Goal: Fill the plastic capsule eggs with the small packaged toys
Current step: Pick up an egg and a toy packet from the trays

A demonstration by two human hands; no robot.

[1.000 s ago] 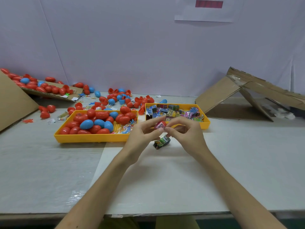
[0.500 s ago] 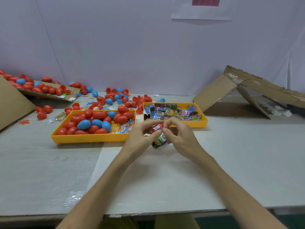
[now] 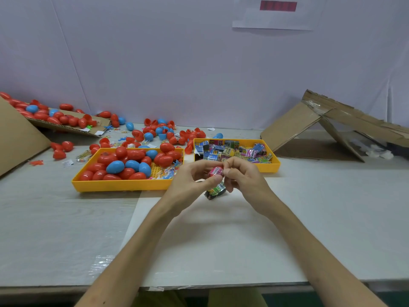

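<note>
I count two yellow trays, left tray (image 3: 119, 187) heaped with red and blue eggs (image 3: 115, 166), right tray (image 3: 271, 168) full of toy packets (image 3: 230, 150), pale table (image 3: 309, 218), plain wall (image 3: 177, 63), left hand (image 3: 188, 182) and right hand (image 3: 245, 180) meeting in front of the trays, curled fingertips of both pinching one pink packet (image 3: 215, 171), long axis roughly crosswise, one green packet (image 3: 215, 190) just beneath, grip unclear.

Two trays sit side by side on the tabletop (image 3: 332, 218). The left tray (image 3: 119, 186) holds capsule eggs (image 3: 115, 167), the right tray (image 3: 271, 167) packaged toys (image 3: 234, 150). Behind the left tray, loose eggs (image 3: 152, 132) lie scattered toward the wall. More eggs rest on a cardboard flap (image 3: 66, 127) at far left. A collapsed cardboard box (image 3: 294, 127) lies behind and right of the right tray. In front of the trays, the left hand (image 3: 190, 185) and right hand (image 3: 245, 178) pinch a toy packet (image 3: 215, 171) between them, with a second packet (image 3: 215, 191) just below.
</note>
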